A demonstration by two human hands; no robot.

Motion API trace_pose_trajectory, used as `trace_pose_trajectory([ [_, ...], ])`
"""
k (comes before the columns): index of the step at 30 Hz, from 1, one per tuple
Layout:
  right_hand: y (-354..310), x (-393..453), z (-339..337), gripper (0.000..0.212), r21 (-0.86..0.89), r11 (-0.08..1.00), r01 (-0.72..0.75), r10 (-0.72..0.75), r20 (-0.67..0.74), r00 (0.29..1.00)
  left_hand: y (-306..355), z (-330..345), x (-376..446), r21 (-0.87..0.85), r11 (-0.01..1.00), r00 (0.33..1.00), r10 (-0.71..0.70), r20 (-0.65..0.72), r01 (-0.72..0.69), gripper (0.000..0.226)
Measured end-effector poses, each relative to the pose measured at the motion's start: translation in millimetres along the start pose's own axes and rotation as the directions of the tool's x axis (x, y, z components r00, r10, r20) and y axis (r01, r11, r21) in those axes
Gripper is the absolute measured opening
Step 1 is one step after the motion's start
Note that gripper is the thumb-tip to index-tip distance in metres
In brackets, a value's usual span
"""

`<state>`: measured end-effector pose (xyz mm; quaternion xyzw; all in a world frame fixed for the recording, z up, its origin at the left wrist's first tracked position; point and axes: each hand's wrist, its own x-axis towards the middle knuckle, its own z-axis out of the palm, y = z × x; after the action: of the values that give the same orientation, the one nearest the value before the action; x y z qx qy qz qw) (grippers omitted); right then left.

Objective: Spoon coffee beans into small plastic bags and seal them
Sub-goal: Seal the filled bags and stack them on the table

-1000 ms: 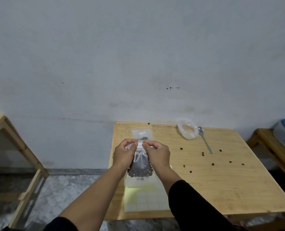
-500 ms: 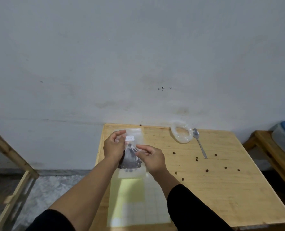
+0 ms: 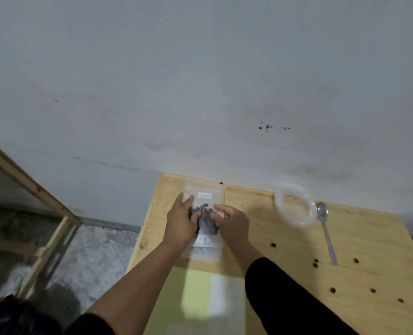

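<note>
Bag, small clear plastic with white label [image 3: 205, 197], part-filled with dark coffee beans, is lying at the far left of the pale wooden table [image 3: 285, 274]. I am pressing my left hand [image 3: 180, 223] flat on it, fingers straight; my right hand [image 3: 232, 224] is pinching its side. Crumpled clear plastic container [image 3: 294, 207] and metal spoon [image 3: 326, 230] are lying to the right; loose beans [image 3: 273, 244] are scattered nearby.

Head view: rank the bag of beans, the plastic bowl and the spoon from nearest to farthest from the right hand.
1. Bag of beans: touching the right hand, on its left.
2. Plastic bowl: to the hand's right, near the table's back edge.
3. Spoon: just beyond the bowl, farther right.
</note>
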<state>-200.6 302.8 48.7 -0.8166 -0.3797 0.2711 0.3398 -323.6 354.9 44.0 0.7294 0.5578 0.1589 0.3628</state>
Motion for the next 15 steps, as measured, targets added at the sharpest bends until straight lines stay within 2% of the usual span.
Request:
trace_pose_trajectory([
  [5,12.1,5.8,12.5,0.024,-0.216,0.968,0.125,-0.117,0.052,0.992,-7.5,9.1,-2.5,0.118,0.992,0.998,0.026,0.054,-0.032,0.047],
  [8,18.1,2.2,17.1,0.022,-0.265,0.945,0.190,-0.180,0.061,0.982,-9.2,13.0,-6.4,0.253,0.963,0.991,0.066,0.116,-0.094,0.047],
  [13,15.9,-10.2,22.1,0.039,-0.445,0.848,0.287,-0.312,0.018,0.950,-7.8,8.8,-9.1,0.456,0.871,0.977,0.111,0.179,-0.183,0.050],
  [15,17.6,-14.3,23.0,0.047,-0.486,0.810,0.329,-0.345,0.059,0.937,-2.9,4.3,-14.0,0.483,0.849,0.972,0.137,0.189,-0.214,0.050],
])
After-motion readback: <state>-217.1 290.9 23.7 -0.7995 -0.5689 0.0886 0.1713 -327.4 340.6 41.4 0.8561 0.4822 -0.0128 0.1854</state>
